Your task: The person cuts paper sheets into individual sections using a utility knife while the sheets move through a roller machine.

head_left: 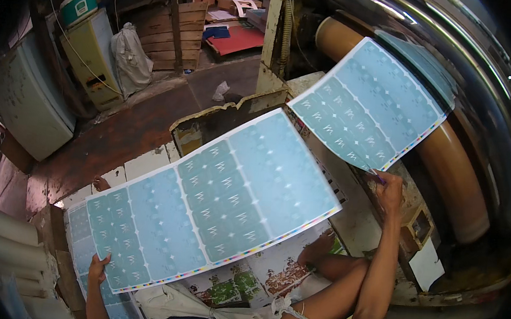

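My left hand [98, 269] pinches the near left edge of a long printed sheet [157, 227] in light blue and teal, with a coloured strip along its near edge. The sheet slants across my lap, over a stack of similar sheets [81, 239] at the left. My right hand [390, 191] is closed around a small purple-handled tool [378, 177], its tip at the lower corner of a second printed sheet [380, 103]. That second sheet hangs from a glossy roller [447, 84] at the right. The tool's exact kind is hidden by my fingers.
A brown roller [455, 175] runs below the shiny one. Several picture prints [245, 285] lie under the long sheet. A small wooden box [418, 227] and a white card [426, 267] sit by the machine. Cabinets [92, 57] and a cooler box [79, 6] stand far left.
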Action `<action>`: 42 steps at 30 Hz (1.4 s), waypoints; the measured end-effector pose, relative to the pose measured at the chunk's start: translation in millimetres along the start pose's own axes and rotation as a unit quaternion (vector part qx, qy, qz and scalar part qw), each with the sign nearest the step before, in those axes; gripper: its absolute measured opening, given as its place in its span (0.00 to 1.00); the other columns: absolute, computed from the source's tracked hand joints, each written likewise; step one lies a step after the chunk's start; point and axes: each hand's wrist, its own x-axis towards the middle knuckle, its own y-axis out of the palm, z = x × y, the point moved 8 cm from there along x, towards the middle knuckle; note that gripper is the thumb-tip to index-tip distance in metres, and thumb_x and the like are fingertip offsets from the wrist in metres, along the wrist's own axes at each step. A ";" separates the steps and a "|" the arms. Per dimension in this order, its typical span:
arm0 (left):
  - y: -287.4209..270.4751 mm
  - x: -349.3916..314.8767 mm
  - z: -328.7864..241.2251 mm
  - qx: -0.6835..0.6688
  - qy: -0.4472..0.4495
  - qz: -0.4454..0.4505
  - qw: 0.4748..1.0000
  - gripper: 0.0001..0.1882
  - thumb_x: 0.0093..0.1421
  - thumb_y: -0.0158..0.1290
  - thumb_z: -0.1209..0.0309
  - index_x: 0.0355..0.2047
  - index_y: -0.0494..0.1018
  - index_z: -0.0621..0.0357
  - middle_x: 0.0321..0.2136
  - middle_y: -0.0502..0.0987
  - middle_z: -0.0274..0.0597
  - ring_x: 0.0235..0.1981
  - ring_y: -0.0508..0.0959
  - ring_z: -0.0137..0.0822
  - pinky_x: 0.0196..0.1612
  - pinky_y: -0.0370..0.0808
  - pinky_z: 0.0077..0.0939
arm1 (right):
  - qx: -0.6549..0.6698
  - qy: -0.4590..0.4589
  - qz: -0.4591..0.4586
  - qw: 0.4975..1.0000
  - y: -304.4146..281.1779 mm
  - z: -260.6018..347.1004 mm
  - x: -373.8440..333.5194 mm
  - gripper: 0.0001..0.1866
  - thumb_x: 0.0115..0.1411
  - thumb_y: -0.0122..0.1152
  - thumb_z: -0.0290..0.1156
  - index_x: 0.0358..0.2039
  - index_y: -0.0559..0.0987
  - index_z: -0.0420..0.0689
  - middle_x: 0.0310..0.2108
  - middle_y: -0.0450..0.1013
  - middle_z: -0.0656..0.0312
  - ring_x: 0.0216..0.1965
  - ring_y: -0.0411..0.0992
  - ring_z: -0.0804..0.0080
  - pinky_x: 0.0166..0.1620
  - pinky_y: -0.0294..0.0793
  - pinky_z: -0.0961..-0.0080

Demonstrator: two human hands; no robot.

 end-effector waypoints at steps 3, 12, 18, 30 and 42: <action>-9.1 17.5 -1.1 0.012 -0.003 -0.019 1.000 0.21 0.58 0.58 0.78 0.51 0.67 0.62 0.40 0.77 0.43 0.38 0.78 0.37 0.40 0.79 0.34 | -0.023 0.064 0.024 0.997 14.0 -11.7 5.0 0.21 0.40 0.50 0.15 0.36 0.83 0.37 0.30 0.77 0.44 0.31 0.80 0.56 0.38 0.76 0.70; 33.1 77.5 33.7 0.116 -0.023 -0.049 0.992 0.19 0.55 0.60 0.80 0.48 0.71 0.65 0.39 0.78 0.45 0.35 0.79 0.37 0.37 0.79 0.36 | 0.013 0.027 0.056 0.998 40.3 28.6 3.7 0.16 0.46 0.56 0.18 0.36 0.84 0.40 0.30 0.77 0.44 0.27 0.78 0.57 0.36 0.74 0.70; 113.9 103.4 58.1 0.086 0.006 -0.099 0.991 0.18 0.53 0.62 0.79 0.45 0.72 0.63 0.35 0.79 0.44 0.31 0.79 0.38 0.35 0.80 0.35 | 0.004 0.012 0.077 0.997 36.4 54.0 17.2 0.15 0.46 0.58 0.20 0.35 0.84 0.42 0.26 0.75 0.42 0.20 0.74 0.58 0.29 0.71 0.70; 163.7 137.7 56.9 0.346 0.180 -0.189 0.901 0.33 0.47 0.65 0.73 0.54 0.66 0.62 0.42 0.78 0.56 0.42 0.78 0.52 0.45 0.75 0.42 | 0.001 0.013 0.123 0.992 53.8 93.0 18.2 0.10 0.50 0.62 0.28 0.34 0.84 0.41 0.24 0.74 0.42 0.20 0.72 0.54 0.29 0.70 0.67; 215.5 89.1 144.9 0.585 -0.011 -0.055 0.809 0.92 0.16 0.79 0.51 0.65 0.13 0.35 0.64 0.13 0.65 0.69 0.43 0.56 0.66 0.55 0.56 | 0.013 0.019 0.150 0.988 63.8 89.8 9.2 0.12 0.52 0.68 0.35 0.30 0.83 0.39 0.18 0.71 0.43 0.16 0.63 0.65 0.26 0.66 0.68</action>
